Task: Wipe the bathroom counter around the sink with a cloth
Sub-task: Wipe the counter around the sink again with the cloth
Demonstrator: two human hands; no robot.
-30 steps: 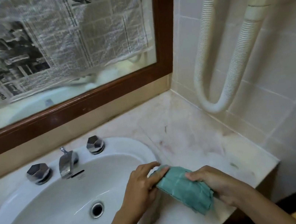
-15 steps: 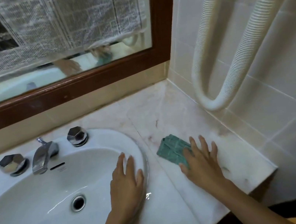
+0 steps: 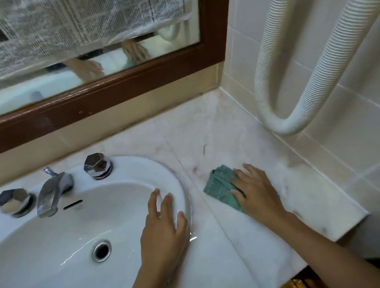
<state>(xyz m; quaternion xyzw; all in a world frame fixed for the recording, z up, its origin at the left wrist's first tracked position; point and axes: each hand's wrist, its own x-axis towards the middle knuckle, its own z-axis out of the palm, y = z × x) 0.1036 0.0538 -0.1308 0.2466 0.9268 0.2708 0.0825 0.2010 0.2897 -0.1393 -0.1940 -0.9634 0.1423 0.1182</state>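
We see the right hand (image 3: 256, 193) lying flat on the green cloth (image 3: 219, 185), fingers straight and slightly spread, pressing it onto the pale marble table (image 3: 219, 134) just right of the sink (image 3: 43, 279). The cloth is bunched and folded. Its far-left part sticks out past the fingertips, and the rest is under the palm. It sits between the sink's rim and the tiled wall (image 3: 370, 140), touching neither.

The left hand (image 3: 163, 232) rests on the sink's right rim, fingers straight and a little apart, holding nothing. Reddish-brown stains (image 3: 195, 169) mark the table just beyond the cloth.

At the back of the sink a chrome faucet (image 3: 52, 190) stands between two faceted knobs (image 3: 98, 166), and the drain (image 3: 100, 250) shows in the basin. Above runs a brown-framed mirror (image 3: 101, 95) with newspaper (image 3: 66, 26) covering most of the glass — below the paper we make out both hands reflected. A white ribbed hose (image 3: 294, 52) hangs in a loop against the right wall, its lowest bend near the table's back corner.
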